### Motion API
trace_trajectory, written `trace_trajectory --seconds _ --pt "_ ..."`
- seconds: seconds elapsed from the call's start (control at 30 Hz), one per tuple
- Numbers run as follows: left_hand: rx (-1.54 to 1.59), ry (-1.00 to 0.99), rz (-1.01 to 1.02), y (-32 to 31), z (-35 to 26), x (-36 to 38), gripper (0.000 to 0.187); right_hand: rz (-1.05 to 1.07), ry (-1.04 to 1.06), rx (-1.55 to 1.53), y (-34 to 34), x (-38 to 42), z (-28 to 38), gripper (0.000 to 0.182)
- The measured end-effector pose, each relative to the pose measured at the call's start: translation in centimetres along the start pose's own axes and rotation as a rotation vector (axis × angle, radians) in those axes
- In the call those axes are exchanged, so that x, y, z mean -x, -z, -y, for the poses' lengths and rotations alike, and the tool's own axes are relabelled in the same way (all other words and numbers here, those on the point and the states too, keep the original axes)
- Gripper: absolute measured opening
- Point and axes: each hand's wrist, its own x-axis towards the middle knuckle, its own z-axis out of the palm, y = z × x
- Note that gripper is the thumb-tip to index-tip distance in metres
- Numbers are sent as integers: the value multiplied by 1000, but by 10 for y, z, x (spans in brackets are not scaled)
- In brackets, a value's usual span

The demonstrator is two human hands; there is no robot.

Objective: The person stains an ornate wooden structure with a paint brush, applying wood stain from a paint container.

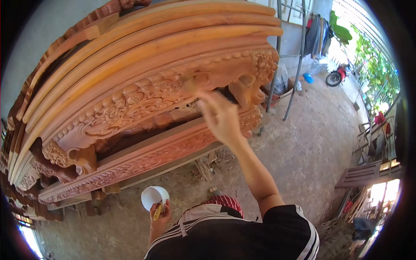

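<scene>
My right hand (pixel 219 113) is raised in front of the carved face of a large wooden piece (pixel 147 97). Its fingers are bent together round a small tan thing (pixel 190 85), blurred by motion, that lies against the carving. Low at the centre, my left hand (pixel 161 215) holds a white bowl (pixel 149 197) by its rim, together with a yellow-handled tool (pixel 157 211). The bowl's mouth faces up and to the left, and its inside looks pale.
Long curved mouldings (pixel 173 37) top the wooden piece, with a lower carved rail (pixel 143 160) below. A metal ladder frame (pixel 299 60) stands right of it. Further back are a red motorbike (pixel 336 76) and hanging clothes (pixel 317 37). Wooden furniture (pixel 359 175) lies at the right.
</scene>
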Motion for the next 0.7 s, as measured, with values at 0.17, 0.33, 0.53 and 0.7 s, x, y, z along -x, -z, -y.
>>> trace_trajectory --seconds 0.17,0.33,0.53,0.7 --pt "-10 -22 12 -20 2 -15 32 -103 -222 -9 23 1 -9 20" --pt "-23 -5 35 -23 8 -24 30 -520 -225 282 65 3 -62 19" --pt "-64 47 -34 -41 19 -24 29 173 -161 -237 24 29 -26 18" --pt "-62 30 2 -52 20 -35 27 -469 -356 157 80 23 -99 20"
